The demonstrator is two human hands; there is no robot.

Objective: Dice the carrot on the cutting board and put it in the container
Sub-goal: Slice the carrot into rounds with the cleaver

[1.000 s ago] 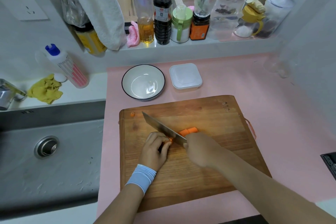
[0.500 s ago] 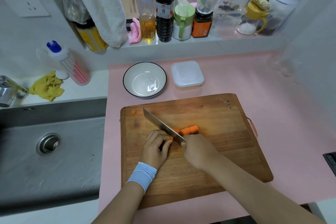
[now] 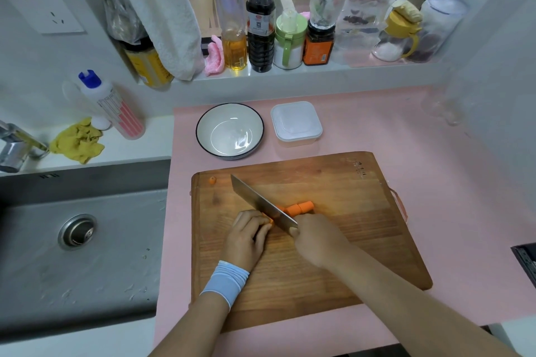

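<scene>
An orange carrot (image 3: pixel 298 208) lies across the middle of the wooden cutting board (image 3: pixel 348 240). My left hand (image 3: pixel 246 236), with a blue wristband, has its fingers curled over the carrot's left part and holds it down. My right hand (image 3: pixel 316 240) grips the handle of a cleaver (image 3: pixel 261 203); the blade lies diagonally over the carrot, just right of my left fingertips. A small carrot end piece (image 3: pixel 212 180) sits at the board's far left corner. A lidded white plastic container (image 3: pixel 295 123) stands behind the board.
A white bowl (image 3: pixel 203 136) with a dark rim stands left of the container on the pink mat. A steel sink (image 3: pixel 78 240) is at the left. Bottles and jars (image 3: pixel 260 20) line the window ledge at the back. A yellow cloth (image 3: pixel 77 142) lies by the tap.
The view has shifted slightly. Both hands, the cleaver and the carrot stay in almost the same place on the board.
</scene>
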